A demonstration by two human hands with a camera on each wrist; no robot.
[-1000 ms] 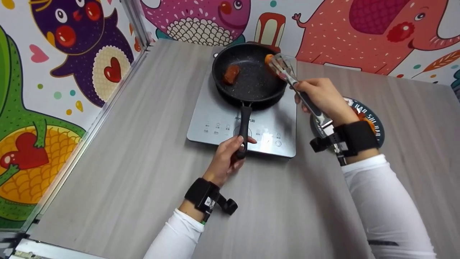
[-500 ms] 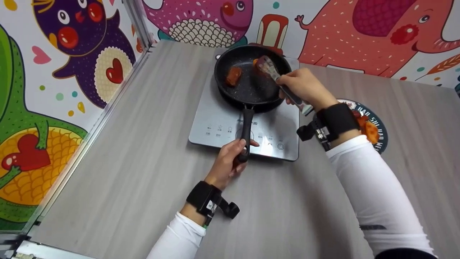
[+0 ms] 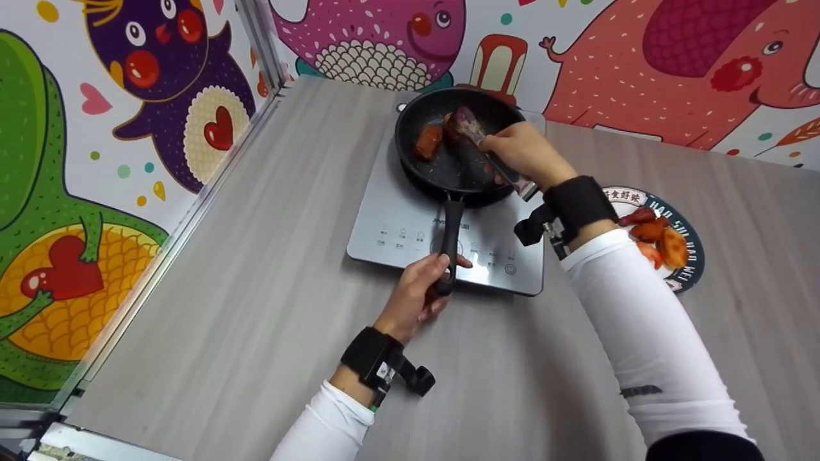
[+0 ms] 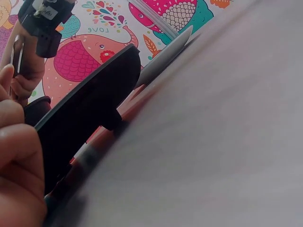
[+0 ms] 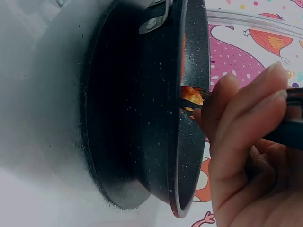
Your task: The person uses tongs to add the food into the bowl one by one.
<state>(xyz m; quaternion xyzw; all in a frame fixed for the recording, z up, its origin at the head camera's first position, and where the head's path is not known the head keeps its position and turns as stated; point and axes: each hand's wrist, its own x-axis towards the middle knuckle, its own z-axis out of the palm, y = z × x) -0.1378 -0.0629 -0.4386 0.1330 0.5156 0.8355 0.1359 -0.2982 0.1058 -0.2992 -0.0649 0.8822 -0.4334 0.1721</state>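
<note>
In the head view my left hand (image 3: 415, 296) grips the black handle (image 3: 452, 224) of a frying pan (image 3: 442, 177), which sits on a silver induction cooker (image 3: 391, 214). My right hand (image 3: 522, 153) holds metal tongs with dark grips (image 3: 503, 171), reaching down into the pan. At their tips is a dark reddish-brown food piece (image 3: 459, 123); the right wrist view shows an orange-brown food piece (image 5: 191, 95) between the tips. Just left of it, a second browned piece (image 3: 428, 142) lies on the pan's bottom. The left wrist view shows curled fingers (image 4: 21, 151) at its left edge.
To the right of the cooker, partly behind the right wrist, a dark-rimmed plate (image 3: 693, 269) bears several red and orange food pieces (image 3: 669, 246). A cartoon-printed wall (image 3: 596, 77) stands behind the cooker, and another wall panel (image 3: 147, 128) runs along the left.
My right hand has moved left over the pan, bringing the tongs and food piece from the right rim to beside the other piece. The left hand keeps its hold on the handle.
</note>
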